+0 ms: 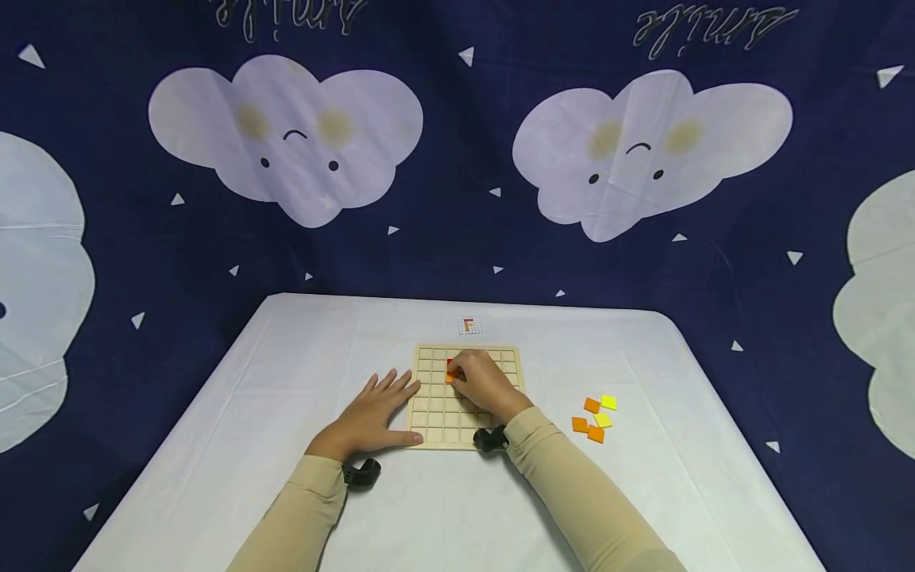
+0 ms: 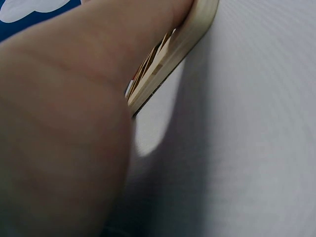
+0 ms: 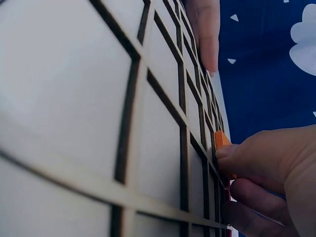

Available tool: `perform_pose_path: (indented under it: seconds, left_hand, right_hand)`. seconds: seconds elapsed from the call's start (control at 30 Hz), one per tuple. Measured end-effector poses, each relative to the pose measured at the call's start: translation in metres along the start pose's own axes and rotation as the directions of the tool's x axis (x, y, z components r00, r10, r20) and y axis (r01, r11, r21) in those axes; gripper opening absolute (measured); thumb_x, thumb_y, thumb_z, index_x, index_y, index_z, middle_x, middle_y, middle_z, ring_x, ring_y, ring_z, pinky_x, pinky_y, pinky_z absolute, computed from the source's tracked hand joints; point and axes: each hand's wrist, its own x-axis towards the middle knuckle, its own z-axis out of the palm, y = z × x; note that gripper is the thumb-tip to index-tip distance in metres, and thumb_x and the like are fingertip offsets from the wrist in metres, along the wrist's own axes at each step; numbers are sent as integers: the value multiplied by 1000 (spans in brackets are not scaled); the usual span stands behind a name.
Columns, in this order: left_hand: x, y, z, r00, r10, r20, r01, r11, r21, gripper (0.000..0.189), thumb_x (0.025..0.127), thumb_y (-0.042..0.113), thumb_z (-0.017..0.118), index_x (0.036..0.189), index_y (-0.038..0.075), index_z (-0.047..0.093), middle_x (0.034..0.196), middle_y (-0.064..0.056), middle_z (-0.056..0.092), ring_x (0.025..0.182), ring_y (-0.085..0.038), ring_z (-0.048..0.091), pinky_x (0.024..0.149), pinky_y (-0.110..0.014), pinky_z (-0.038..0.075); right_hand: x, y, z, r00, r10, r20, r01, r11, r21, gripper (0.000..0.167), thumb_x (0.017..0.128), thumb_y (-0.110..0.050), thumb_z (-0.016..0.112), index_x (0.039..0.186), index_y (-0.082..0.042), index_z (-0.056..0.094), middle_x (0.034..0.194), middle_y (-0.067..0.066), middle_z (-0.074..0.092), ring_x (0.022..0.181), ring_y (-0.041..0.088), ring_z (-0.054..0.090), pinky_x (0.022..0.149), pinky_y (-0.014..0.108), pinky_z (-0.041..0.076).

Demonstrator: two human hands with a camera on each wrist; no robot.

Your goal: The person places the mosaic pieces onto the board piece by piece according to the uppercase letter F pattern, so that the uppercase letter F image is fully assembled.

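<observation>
A wooden grid board [image 1: 438, 435] lies on the white table. My left hand [image 1: 372, 417] rests beside its left side with fingers spread, the fingertips at its edge and the thumb at the near left corner. In the left wrist view the thumb reaches to the board's rim [image 2: 158, 74]. My right hand [image 1: 486, 383] is over the board's upper part and pinches an orange square tile [image 3: 220, 139] between thumb and fingers, at the grid. A bit of red [image 1: 449, 363] shows just beyond the orange tile, mostly hidden by the fingers.
Right of the board lie several loose orange tiles [image 1: 580, 425] and yellow tiles [image 1: 608, 402]. A small card [image 1: 469, 326] printed with a coloured grid pattern lies beyond the board. A dark blue curtain [image 1: 457, 159] with clouds hangs behind the table [image 1: 300, 342].
</observation>
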Motion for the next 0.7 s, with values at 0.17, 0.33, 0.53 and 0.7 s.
perform_pose_path:
  seconds: [0.17,0.33,0.53,0.7]
  left_hand:
    - [-1,0,0,1000,1,-2,-1,1000,-2,105,87,79,64,166,15,37,172,-8,24,159,-33,10,127,-53,1]
    - [0,-1,1,1000,-6,1,6,1000,5,106,86,80,63,166,16,37,172,-7,23,159,-32,10,127,-52,1]
    - [1,-2,2,1000,-9,1,9,1000,9,107,86,82,62,166,17,36,172,-7,23,159,-32,10,127,-52,1]
    - [1,-1,1,1000,-10,9,10,1000,10,107,86,82,62,166,16,36,172,-8,23,159,-32,10,126,-53,1]
  right_hand:
    - [0,-1,0,1000,7,-9,-7,1000,17,22,91,2,80,113,-1,78,111,9,73,99,21,69,87,30,58]
    - [0,1,1,1000,18,-18,-18,1000,22,21,91,2,80,112,-1,79,111,9,73,99,21,69,87,30,58]
    - [-2,1,1,999,34,-29,-33,999,22,19,92,-2,80,110,-3,79,112,8,73,104,24,69,94,35,57]
    - [-10,2,-2,999,31,-42,-30,999,21,16,92,-7,81,108,-4,79,112,6,73,108,26,67,98,40,55]
